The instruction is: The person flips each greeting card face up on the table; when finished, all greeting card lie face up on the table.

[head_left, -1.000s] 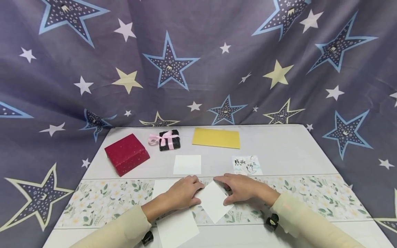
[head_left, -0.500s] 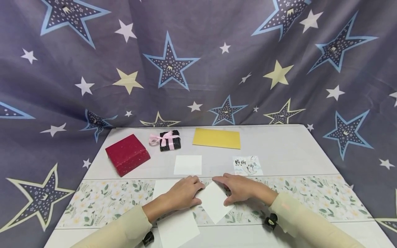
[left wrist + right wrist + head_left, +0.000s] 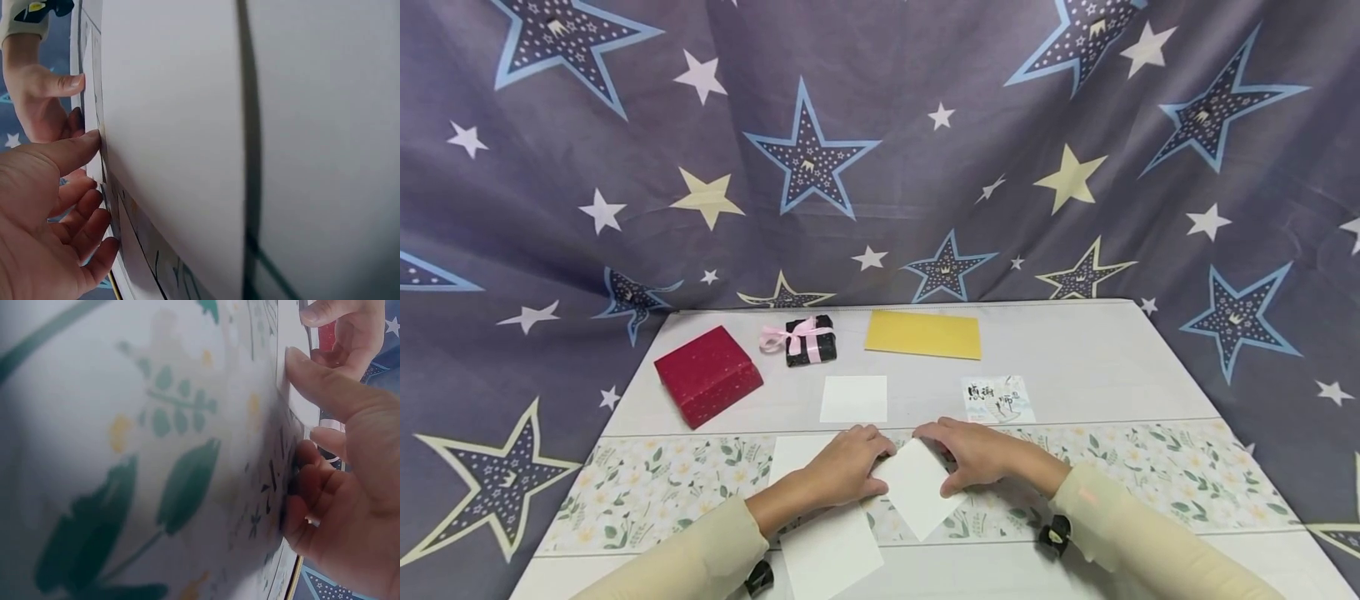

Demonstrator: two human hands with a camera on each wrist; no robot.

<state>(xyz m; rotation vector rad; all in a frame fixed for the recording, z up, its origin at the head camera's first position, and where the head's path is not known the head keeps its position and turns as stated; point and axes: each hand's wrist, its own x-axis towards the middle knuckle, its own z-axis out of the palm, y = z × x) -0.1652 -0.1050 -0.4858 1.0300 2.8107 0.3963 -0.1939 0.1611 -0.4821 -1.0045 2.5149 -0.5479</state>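
the square [image 3: 919,487] has not moved

it lies between the left hand [image 3: 842,465] and right hand [image 3: 983,454], same as a second ago. both touch its edges, fingers loose, thumbs apart. the left hand hides one corner and part of more paper [image 3: 831,552]; one sheet or two, i can't tell.

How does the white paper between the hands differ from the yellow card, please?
The paper is white, the card yellow. The paper lies cornerwise to the camera, the card nearly square-on. The paper lies between the left hand and right hand, the card beyond both. Both look unprinted.
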